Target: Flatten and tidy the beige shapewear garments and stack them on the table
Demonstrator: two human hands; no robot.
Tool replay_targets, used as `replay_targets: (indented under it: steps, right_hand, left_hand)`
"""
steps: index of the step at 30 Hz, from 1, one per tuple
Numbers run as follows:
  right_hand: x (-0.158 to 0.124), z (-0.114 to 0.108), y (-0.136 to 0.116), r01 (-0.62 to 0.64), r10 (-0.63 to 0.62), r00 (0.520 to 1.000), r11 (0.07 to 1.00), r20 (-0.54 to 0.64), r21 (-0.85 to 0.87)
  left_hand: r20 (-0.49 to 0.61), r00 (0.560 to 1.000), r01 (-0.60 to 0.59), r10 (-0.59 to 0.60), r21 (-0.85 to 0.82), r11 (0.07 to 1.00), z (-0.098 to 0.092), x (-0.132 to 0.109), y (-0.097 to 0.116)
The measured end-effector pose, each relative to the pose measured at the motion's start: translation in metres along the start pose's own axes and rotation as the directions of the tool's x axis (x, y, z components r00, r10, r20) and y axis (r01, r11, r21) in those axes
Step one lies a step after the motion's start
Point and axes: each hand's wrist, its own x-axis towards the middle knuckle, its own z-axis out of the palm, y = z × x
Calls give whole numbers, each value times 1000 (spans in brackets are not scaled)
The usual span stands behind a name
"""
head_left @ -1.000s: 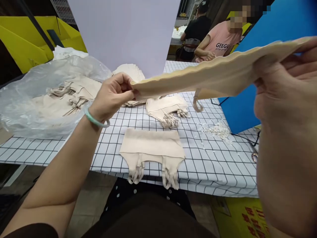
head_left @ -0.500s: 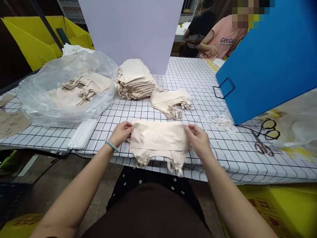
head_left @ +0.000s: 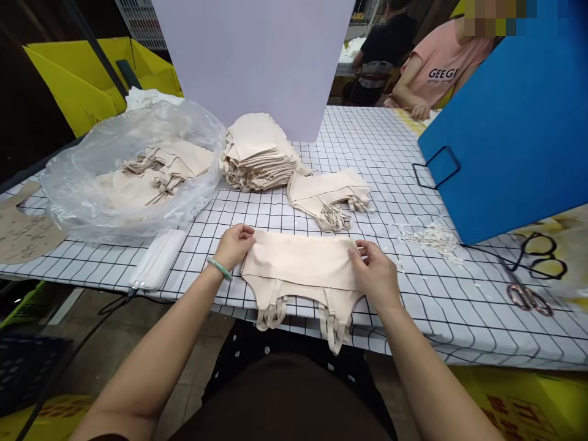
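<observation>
A beige strappy top [head_left: 305, 260] lies spread at the table's front edge, its thin straps hanging over the edge toward me. My left hand [head_left: 233, 248] pinches its upper left corner between thumb and fingers. At the upper right corner, my right hand [head_left: 375, 269] grips the fabric with the thumb on top. Other layers of beige fabric show beneath its left side. Just behind it lie more beige tops [head_left: 328, 196], loosely folded with straps bunched. A tall stack of beige tops [head_left: 260, 150] stands farther back.
At left are a clear plastic bag [head_left: 68, 184] of beige garments, a white flat device [head_left: 158, 260] with a cable and a cardboard piece [head_left: 27, 226]. Rightward lie white scraps [head_left: 434, 239], scissors [head_left: 528, 297], black-framed glasses [head_left: 544, 257] and a blue board [head_left: 509, 135]. A person in pink [head_left: 443, 64] sits beyond.
The top now lies flatter and smoother, its straps reaching farther over the edge. Both hands still hold its upper corners. The camera view has shifted slightly, and the person in pink has lowered a hand.
</observation>
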Motion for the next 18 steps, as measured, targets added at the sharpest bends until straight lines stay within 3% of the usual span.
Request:
replay_targets:
  steps: [4, 7, 9, 11, 14, 16, 18]
  right_hand:
    - [5, 9, 5, 95, -101, 994, 986, -39, -139]
    - [4, 13, 13, 153, -170, 984, 953, -44, -260]
    - [5, 13, 15, 198, -225, 973, 918, -40, -343]
    - [5, 12, 11, 271, -328, 942, 873, -77, -405]
    - [7, 16, -9, 521, -565, 825, 768, -9, -372]
    - [8, 27, -28, 728, -704, 685, 655, 187, -201]
    - [11, 43, -43, 837, -782, 498, 547, 376, 27]
  left_hand:
    - [-18, 997, -80, 81, 53, 995, 4, 7, -8]
    - [-25, 991, -127, 135, 205, 971, 3, 9, -9]
    - [-20, 973, -206, 231, 375, 904, 3, 8, -7]
    - [5, 912, -347, 409, 539, 767, 5, -2, -4]
    - [112, 796, -509, 595, 656, 558, 11, -35, 1]
    - [189, 791, -541, 581, 658, 523, 17, -65, 1]
    - [213, 817, -519, 535, 677, 522, 25, -91, -3]
